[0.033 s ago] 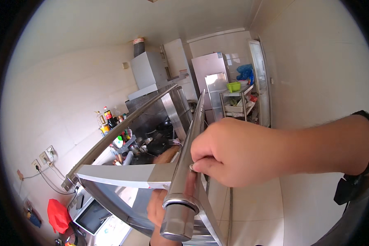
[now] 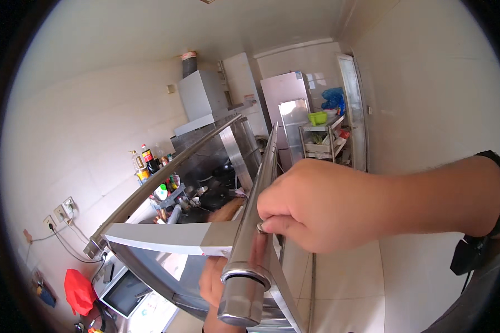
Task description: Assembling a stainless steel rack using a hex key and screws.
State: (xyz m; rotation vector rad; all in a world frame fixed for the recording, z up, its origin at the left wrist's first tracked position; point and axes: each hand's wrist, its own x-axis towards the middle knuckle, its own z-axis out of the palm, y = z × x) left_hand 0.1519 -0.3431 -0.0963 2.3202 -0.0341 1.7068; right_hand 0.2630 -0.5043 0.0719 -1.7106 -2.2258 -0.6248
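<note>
A shiny round steel tube (image 2: pixel 250 244) with a capped end slants away from me, part of a stainless-steel frame. My right hand (image 2: pixel 322 205) is closed beside it, thumb and bent index finger pinched at a small shiny round piece (image 2: pixel 260 227) on the tube's side; it looks like a screw head, but the fingers cover most of it. Below the tube, my left hand (image 2: pixel 210 280) is partly visible against the frame's pale curved panel (image 2: pixel 166 240). Its fingers are mostly hidden behind the tube and panel, so its grip does not show.
A second steel tube (image 2: pixel 166 177) runs to the left. Beyond are sauce bottles (image 2: pixel 148 161), dark pans (image 2: pixel 214 198) and a range hood (image 2: pixel 200 94). A fridge (image 2: pixel 286 91) and a shelf rack (image 2: pixel 316 129) stand far off. A red bag (image 2: pixel 79 293) lies lower left; a tiled wall (image 2: pixel 439 111) closes the right.
</note>
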